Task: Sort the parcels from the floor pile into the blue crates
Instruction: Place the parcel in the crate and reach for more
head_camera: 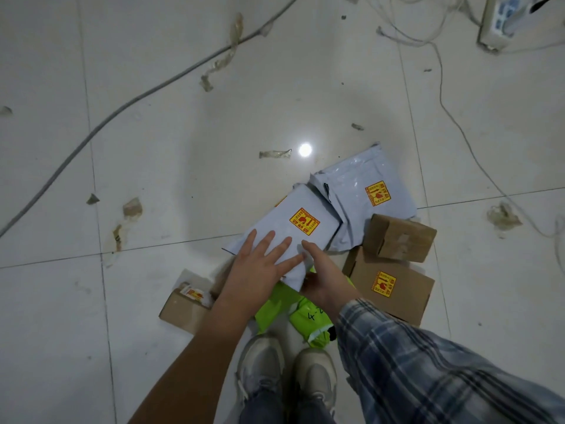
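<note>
Item: grey mailer (293, 228), top of floor pile.
Left hand (260, 264) flat on it; right hand (321, 276) grips its near edge; lift level, clear of the green bag (275, 313).

Mailer (293, 221) atop pile, second mailer (360, 191) behind-right, boxes (397, 237) right, box (183, 307) left

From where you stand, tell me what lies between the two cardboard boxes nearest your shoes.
In the head view, the green mailer bags lie there, partly under both hands.
</note>
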Demonstrator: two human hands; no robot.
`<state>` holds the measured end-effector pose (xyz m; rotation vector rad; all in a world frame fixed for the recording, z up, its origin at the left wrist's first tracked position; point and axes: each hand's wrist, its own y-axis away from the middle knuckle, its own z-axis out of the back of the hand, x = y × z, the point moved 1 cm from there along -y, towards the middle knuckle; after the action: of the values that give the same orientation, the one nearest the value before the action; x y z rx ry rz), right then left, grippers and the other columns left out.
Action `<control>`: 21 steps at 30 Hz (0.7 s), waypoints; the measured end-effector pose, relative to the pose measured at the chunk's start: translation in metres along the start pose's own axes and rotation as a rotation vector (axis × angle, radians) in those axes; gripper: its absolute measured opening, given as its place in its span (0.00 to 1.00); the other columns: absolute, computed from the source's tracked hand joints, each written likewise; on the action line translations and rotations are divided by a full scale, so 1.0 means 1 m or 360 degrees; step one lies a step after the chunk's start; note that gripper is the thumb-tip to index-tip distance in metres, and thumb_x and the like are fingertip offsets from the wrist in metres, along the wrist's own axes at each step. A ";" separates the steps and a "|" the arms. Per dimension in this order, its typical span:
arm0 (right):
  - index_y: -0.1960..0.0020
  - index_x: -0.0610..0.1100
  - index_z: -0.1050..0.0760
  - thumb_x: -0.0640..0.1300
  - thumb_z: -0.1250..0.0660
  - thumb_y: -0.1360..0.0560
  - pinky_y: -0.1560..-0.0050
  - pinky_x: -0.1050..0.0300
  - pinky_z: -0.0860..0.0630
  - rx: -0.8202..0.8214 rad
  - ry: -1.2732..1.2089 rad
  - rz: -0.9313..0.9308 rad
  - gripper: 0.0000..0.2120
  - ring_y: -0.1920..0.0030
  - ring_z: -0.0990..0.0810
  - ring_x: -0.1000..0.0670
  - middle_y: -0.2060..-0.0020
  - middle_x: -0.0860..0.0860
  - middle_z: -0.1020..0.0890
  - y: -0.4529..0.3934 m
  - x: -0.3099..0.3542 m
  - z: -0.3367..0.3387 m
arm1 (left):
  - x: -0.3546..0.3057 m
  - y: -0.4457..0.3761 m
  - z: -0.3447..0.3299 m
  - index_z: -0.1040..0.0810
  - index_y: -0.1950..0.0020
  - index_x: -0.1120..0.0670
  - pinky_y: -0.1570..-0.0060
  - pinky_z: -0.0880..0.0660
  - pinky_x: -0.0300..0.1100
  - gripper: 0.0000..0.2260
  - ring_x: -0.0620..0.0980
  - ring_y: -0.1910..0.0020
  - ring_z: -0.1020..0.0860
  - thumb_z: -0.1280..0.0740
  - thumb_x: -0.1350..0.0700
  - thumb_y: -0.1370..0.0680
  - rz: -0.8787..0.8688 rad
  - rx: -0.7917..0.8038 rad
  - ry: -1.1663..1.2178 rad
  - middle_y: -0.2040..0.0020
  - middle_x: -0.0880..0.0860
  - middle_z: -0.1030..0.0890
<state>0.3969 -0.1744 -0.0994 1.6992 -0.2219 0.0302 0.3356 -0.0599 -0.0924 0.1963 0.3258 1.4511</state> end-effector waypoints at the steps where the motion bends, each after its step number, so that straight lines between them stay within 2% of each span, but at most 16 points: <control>1: 0.35 0.38 0.28 0.45 0.32 0.25 0.40 0.41 0.25 -0.0079 0.0061 0.0036 0.21 0.42 0.22 0.38 0.41 0.39 0.21 0.006 0.000 0.001 | -0.004 0.003 0.005 0.23 0.38 0.39 0.40 0.26 0.57 0.26 0.55 0.41 0.20 0.23 0.50 0.35 0.0034 0.0033 0.0045 0.39 0.48 0.19; 3: 0.38 0.37 0.27 0.45 0.30 0.27 0.48 0.46 0.22 -0.0178 0.0216 0.0084 0.21 0.46 0.20 0.39 0.45 0.39 0.19 0.021 0.001 0.006 | -0.011 0.012 0.016 0.27 0.33 0.40 0.35 0.34 0.60 0.26 0.57 0.36 0.24 0.28 0.48 0.30 0.0083 0.0056 0.0199 0.34 0.51 0.23; 4: 0.39 0.37 0.25 0.45 0.30 0.28 0.51 0.48 0.22 -0.0178 0.0268 0.0092 0.20 0.48 0.20 0.40 0.47 0.40 0.19 0.031 0.002 0.009 | -0.013 0.017 0.023 0.27 0.33 0.42 0.35 0.33 0.61 0.27 0.58 0.37 0.24 0.27 0.45 0.32 0.0073 0.0043 0.0237 0.35 0.52 0.22; 6: 0.41 0.38 0.24 0.47 0.30 0.28 0.54 0.49 0.22 -0.0121 0.0353 0.0089 0.20 0.49 0.19 0.40 0.48 0.39 0.18 0.051 0.003 0.013 | -0.014 0.027 0.042 0.22 0.37 0.45 0.42 0.27 0.58 0.32 0.57 0.45 0.19 0.24 0.41 0.41 -0.0016 0.0017 0.0204 0.42 0.54 0.18; 7: 0.41 0.38 0.23 0.48 0.30 0.28 0.55 0.50 0.21 -0.0086 0.0413 0.0090 0.20 0.50 0.19 0.40 0.48 0.39 0.17 0.062 0.004 0.014 | -0.015 0.031 0.053 0.20 0.40 0.46 0.45 0.24 0.55 0.33 0.56 0.48 0.18 0.22 0.42 0.44 -0.0060 -0.0037 0.0203 0.45 0.54 0.17; 9: 0.42 0.38 0.22 0.52 0.32 0.27 0.52 0.49 0.20 -0.0007 0.0548 0.0126 0.21 0.49 0.18 0.41 0.48 0.40 0.17 0.084 0.006 0.016 | -0.014 0.038 0.074 0.18 0.43 0.48 0.51 0.21 0.49 0.30 0.55 0.55 0.17 0.20 0.48 0.45 -0.0112 -0.0244 0.0219 0.51 0.54 0.16; 11: 0.43 0.43 0.22 0.59 0.37 0.25 0.44 0.46 0.22 0.0040 0.0622 0.0213 0.22 0.47 0.18 0.43 0.49 0.43 0.16 0.106 0.011 0.017 | -0.013 0.042 0.098 0.18 0.44 0.51 0.56 0.22 0.46 0.28 0.55 0.56 0.17 0.19 0.51 0.43 -0.0007 -0.0423 0.0376 0.52 0.54 0.16; 13: 0.41 0.47 0.27 0.62 0.42 0.24 0.43 0.47 0.22 -0.0004 0.0591 0.0319 0.22 0.46 0.19 0.46 0.48 0.47 0.18 0.128 0.020 0.020 | -0.008 0.044 0.126 0.21 0.41 0.50 0.56 0.24 0.44 0.27 0.53 0.54 0.20 0.21 0.53 0.40 0.0357 -0.0501 0.0875 0.50 0.49 0.18; 14: 0.37 0.48 0.30 0.61 0.42 0.24 0.44 0.49 0.22 -0.0047 0.0578 0.0373 0.22 0.44 0.21 0.47 0.44 0.47 0.20 0.138 0.026 0.021 | -0.003 0.046 0.143 0.23 0.41 0.47 0.56 0.26 0.42 0.26 0.48 0.53 0.22 0.22 0.53 0.37 0.0630 -0.0499 0.1206 0.50 0.45 0.20; 16: 0.30 0.45 0.35 0.59 0.37 0.25 0.40 0.48 0.25 -0.0140 0.0730 0.0503 0.29 0.38 0.25 0.46 0.36 0.46 0.26 0.156 0.043 0.024 | 0.009 0.050 0.171 0.24 0.47 0.43 0.58 0.26 0.35 0.20 0.38 0.56 0.22 0.24 0.54 0.36 0.1010 -0.0589 0.1905 0.56 0.38 0.20; 18: 0.26 0.48 0.40 0.59 0.33 0.28 0.35 0.45 0.30 -0.0146 0.0920 0.0671 0.35 0.32 0.30 0.46 0.31 0.50 0.30 0.172 0.064 0.024 | 0.020 0.055 0.195 0.23 0.50 0.44 0.63 0.24 0.29 0.19 0.35 0.59 0.19 0.24 0.61 0.34 0.1085 -0.0750 0.2530 0.59 0.37 0.17; 21: 0.30 0.55 0.36 0.60 0.29 0.32 0.42 0.47 0.25 -0.0007 0.0864 0.0775 0.34 0.35 0.28 0.47 0.35 0.54 0.27 0.203 0.096 0.017 | 0.027 0.065 0.226 0.22 0.48 0.49 0.65 0.19 0.38 0.13 0.46 0.59 0.15 0.30 0.65 0.28 0.1185 -0.0841 0.3168 0.58 0.46 0.14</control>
<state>0.4562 -0.2290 0.1116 1.5347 -0.2193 0.8388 0.3519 -0.0112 0.1383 -1.8561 1.5077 1.9266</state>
